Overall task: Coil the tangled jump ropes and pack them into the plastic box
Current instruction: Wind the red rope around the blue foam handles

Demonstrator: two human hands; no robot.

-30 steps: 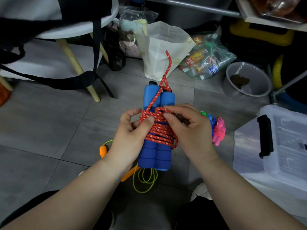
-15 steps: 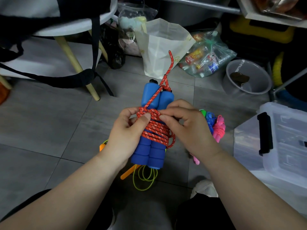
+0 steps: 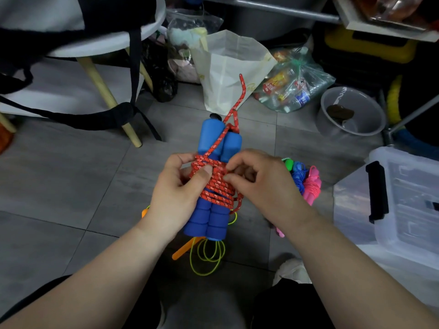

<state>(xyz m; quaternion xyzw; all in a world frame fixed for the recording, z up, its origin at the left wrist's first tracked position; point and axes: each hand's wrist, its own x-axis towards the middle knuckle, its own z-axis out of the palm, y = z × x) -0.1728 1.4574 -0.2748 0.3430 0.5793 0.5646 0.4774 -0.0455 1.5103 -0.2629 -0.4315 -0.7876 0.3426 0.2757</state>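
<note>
**Red rope bundle, held above the floor (image 3: 71, 186).** The left hand (image 3: 177, 188) is closing its grip round the pair of blue foam handles (image 3: 209, 219). Its fingers are curling behind them and its thumb is pressing flat on the red rope (image 3: 217, 186) wound about their middle. The right hand (image 3: 266, 186) is setting curled fingertips against the right edge of the windings; whether its grip is pinching a strand cannot be told. A loose end (image 3: 240, 91) is sticking up past the handle tops.

**Handling (judged).** The foam is looking soft, light and non-slip, so it is offering the surest hold. The braided rope is looking limp but rough enough for the turns to bite on one another, though the untucked end is likely to let them slacken. A hold across the windings, thumb on top, is pinning handles and turns together for the carry to the plastic box (image 3: 408, 210), which is standing on the floor well to the right. A pink and blue rope bundle (image 3: 307, 184) is lying just beyond the right hand, and a yellow-green rope (image 3: 206, 257) is lying beneath the held bundle.

**Writing.** Packets in the clear bag (image 3: 294, 84) are showing printed labels too small to read, and the paper bag (image 3: 228, 67) is bearing a faint, illegible mark. No brand is showing on the rope, the handles or the box.
</note>
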